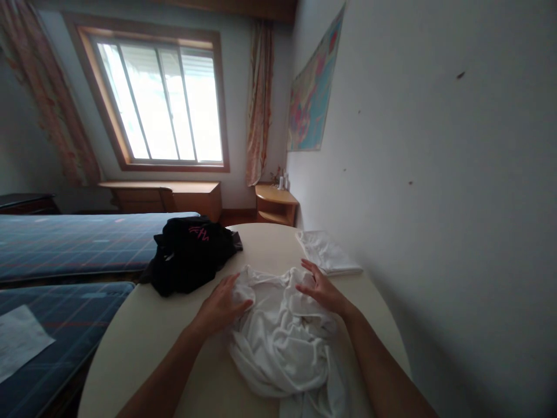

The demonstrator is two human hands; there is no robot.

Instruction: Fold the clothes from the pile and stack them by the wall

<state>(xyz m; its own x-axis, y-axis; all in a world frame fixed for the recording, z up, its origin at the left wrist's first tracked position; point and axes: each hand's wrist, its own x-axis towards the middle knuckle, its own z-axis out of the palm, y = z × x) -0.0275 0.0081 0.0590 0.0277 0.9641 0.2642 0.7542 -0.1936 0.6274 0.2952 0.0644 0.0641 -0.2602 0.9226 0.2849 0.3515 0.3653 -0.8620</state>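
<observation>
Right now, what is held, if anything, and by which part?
Nothing clearly: the left hand and right hand, both open, flank the far end of the crumpled white cloth.

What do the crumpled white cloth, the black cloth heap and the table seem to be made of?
Crumpled white cloth: matte, probably thin knit fabric, judging by its soft, rounded folds.
Black cloth heap: matte, soft-looking fabric, slumped loosely; fibre unclear.
Table: smooth cream top, perhaps laminate or painted wood; no grain shows to settle it.
</observation>
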